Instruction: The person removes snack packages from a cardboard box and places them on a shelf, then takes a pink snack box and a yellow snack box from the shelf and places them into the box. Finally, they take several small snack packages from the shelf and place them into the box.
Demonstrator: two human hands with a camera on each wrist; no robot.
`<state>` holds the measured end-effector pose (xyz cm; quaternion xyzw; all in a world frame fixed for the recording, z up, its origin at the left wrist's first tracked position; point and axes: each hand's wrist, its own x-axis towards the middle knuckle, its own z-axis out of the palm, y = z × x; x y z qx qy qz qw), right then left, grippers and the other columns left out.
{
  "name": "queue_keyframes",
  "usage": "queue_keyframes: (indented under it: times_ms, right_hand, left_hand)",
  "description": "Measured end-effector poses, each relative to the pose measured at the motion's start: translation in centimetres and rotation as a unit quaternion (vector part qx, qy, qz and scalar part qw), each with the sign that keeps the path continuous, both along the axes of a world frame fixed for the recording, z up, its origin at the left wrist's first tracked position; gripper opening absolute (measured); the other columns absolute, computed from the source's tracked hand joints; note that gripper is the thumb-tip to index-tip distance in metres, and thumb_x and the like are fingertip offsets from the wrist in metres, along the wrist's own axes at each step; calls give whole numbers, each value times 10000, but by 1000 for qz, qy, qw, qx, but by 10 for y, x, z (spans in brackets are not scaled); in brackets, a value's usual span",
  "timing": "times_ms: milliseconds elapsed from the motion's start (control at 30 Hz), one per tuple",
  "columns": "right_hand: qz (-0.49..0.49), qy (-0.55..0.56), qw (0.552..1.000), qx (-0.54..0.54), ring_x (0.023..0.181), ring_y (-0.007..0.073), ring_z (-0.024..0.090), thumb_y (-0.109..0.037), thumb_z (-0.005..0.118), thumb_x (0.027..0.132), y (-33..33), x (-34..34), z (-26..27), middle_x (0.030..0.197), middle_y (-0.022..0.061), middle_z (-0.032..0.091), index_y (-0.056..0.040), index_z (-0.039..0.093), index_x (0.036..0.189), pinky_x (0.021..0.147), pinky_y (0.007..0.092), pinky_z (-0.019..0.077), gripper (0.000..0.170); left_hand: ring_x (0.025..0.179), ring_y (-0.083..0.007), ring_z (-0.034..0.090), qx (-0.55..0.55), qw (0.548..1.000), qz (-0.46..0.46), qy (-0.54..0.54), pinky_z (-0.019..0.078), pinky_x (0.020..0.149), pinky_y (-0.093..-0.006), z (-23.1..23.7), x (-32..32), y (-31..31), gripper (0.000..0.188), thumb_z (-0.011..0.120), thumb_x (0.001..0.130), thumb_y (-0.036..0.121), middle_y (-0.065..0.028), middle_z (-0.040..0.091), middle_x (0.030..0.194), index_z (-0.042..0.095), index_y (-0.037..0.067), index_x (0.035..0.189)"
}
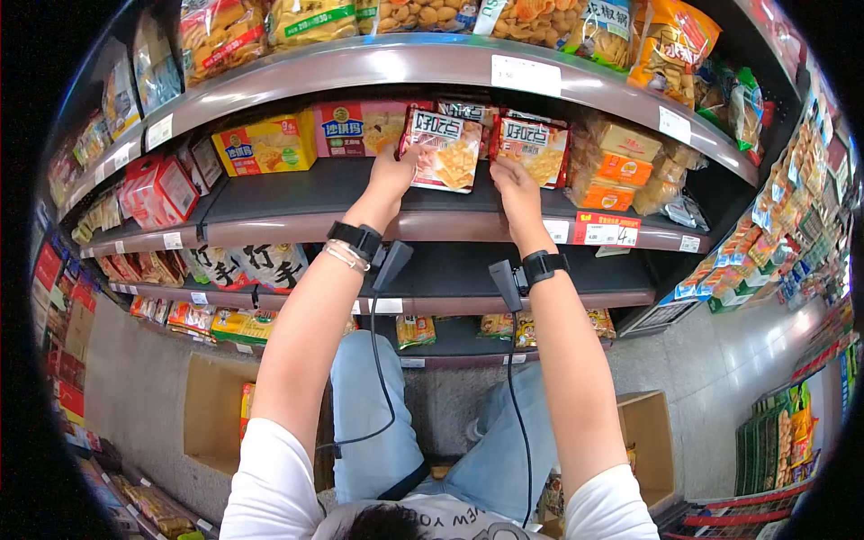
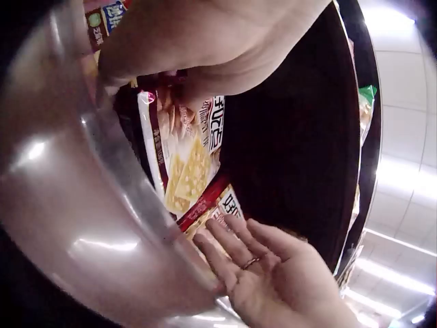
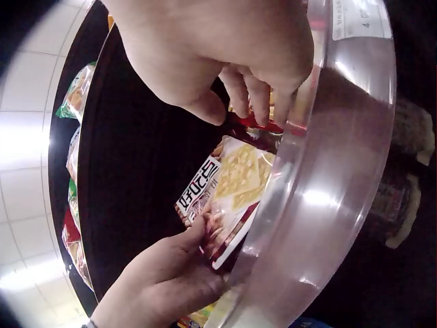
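Forearms [image 1: 310,342] reach forward to a dark shelf [image 1: 306,191], where the left hand [image 1: 389,180] pinches a white-and-red cracker pack [image 1: 445,148] at its left edge, thumb on the printed front. That pack is nearly upright, its long axis running up and down, lettering at the top and front facing outward. Just to its right is a second cracker pack [image 1: 538,148], likewise front outward with lettering uppermost; the right hand [image 1: 517,192] is at its lower left corner, fingers [image 2: 232,247] extended and slightly apart, though whether they touch it I cannot tell. Behind and between both, a third pack [image 1: 466,110] shows its top. Farther left stand a pink box [image 1: 378,121] and a yellow box [image 1: 265,146]. Down on the floor [image 1: 144,396], an open cardboard box [image 1: 211,414] left of the legs [image 1: 360,396] holds a red-and-yellow packet [image 1: 245,409]; another cardboard box [image 1: 650,432] sits right, its contents mostly hidden.
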<state>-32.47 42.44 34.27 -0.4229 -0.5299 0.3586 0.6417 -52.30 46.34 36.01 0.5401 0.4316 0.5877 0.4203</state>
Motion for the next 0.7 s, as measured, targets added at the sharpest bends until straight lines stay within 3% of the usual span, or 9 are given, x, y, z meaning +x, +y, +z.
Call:
queue_keyframes:
  times_ms: [167,233,300,400,467,633,700]
  right_hand:
    - [39,65,997,33,1081,183,556,-188,644,864,-19,-17,9,1165,179,588,78,443,1267,902,264,424,523]
    - [83,117,990,16,1023,162,581,-175,653,863,-30,-21,9,1130,151,601,70,449,1255,860,249,452,505]
    - [149,173,973,-22,980,150,597,-173,657,862,-49,-21,6,1108,131,610,58,465,1240,824,248,475,483]
    - [131,186,974,-11,928,124,612,-149,649,864,-75,-26,-12,1086,94,619,25,487,1225,746,225,502,432]
    - [120,206,971,-16,920,113,608,-126,645,862,-101,-32,-22,1089,90,616,27,497,1213,733,208,498,410]
    - [106,243,964,-31,1046,159,557,-57,635,856,-150,-34,-78,1154,119,582,53,483,1223,898,279,450,412]
    - [93,272,955,-75,1037,155,563,-52,629,859,-169,-38,-98,1162,119,579,57,484,1219,884,275,459,402]
  left_hand:
    - [966,-142,566,19,987,-118,-110,447,865,-283,-1,-13,-37,373,535,941,198,-101,592,1084,466,-50,1212]
    - [1018,-158,571,28,978,-146,-144,457,908,-320,0,-13,-54,374,505,958,216,-98,571,1140,443,-24,1238]
    - [924,-128,581,12,973,-141,-181,474,851,-297,-3,-12,-75,278,479,970,226,-55,595,1023,496,13,1148]
    - [788,-91,565,-9,965,-150,-213,485,773,-272,-21,-17,-105,222,469,974,250,-4,587,867,527,52,1056]
    - [823,-98,587,-28,958,-143,-247,489,782,-269,-37,-17,-127,252,466,975,252,-26,605,922,519,42,1104]
    - [824,-107,609,-90,948,-144,-269,497,763,-257,-87,-24,-177,301,468,972,214,-51,625,966,483,28,1209]
    - [963,-120,576,-129,937,-138,-295,472,864,-283,-110,-26,-193,372,513,953,195,-67,592,1094,453,-3,1261]
